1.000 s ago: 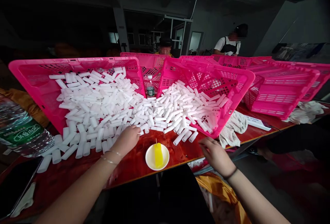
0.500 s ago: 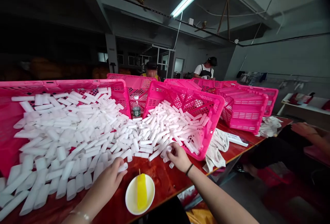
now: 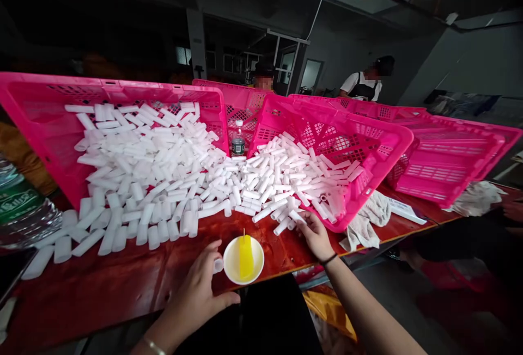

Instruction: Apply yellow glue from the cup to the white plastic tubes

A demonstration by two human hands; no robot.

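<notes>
My left hand (image 3: 199, 288) is closed on a short white tube (image 3: 218, 265), held just left of a small white dish (image 3: 244, 259) that carries a yellow sponge block (image 3: 245, 257). My right hand (image 3: 315, 233) reaches to the front of the right pile of white tubes (image 3: 286, 181), its fingers closed on a tube (image 3: 295, 216) at the lip of the tipped pink crate (image 3: 368, 148). A larger heap of white tubes (image 3: 143, 170) spills from the left pink crate (image 3: 41, 121) onto the red table (image 3: 102, 284).
A water bottle (image 3: 238, 141) stands between the two crates. A large plastic bottle (image 3: 22, 213) lies at the far left. White cloths (image 3: 362, 224) lie by the right crate, more pink crates (image 3: 449, 153) beyond. Two people work behind the crates.
My left hand has drawn back from the heap with a tube, now beside the dish. My right hand stays at the right pile's front edge. The camera has tilted down.
</notes>
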